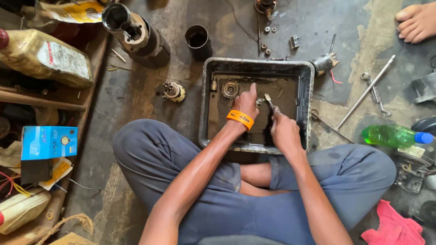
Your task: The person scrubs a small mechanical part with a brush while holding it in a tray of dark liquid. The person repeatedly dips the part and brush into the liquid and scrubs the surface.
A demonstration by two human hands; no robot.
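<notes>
A dark metal tray (309, 81) with black oily liquid sits on the floor in front of my crossed legs. My left hand (246, 103), with an orange wristband, reaches into the tray and pinches a small metal part (260, 101). My right hand (282, 129) grips a pair of pliers (269, 102) whose jaws point at that part. A round bearing-like piece (230, 90) and a small brass part (214, 85) lie in the tray near the left hand.
A motor housing (136, 36), a black cylinder (198, 42) and a gear piece (174, 91) lie beyond the tray. A long rod (365, 93), a wrench, a green bottle (395, 135) and a pink rag (393, 227) lie right. Shelves with bottles stand left. Another person's foot (417, 22) is top right.
</notes>
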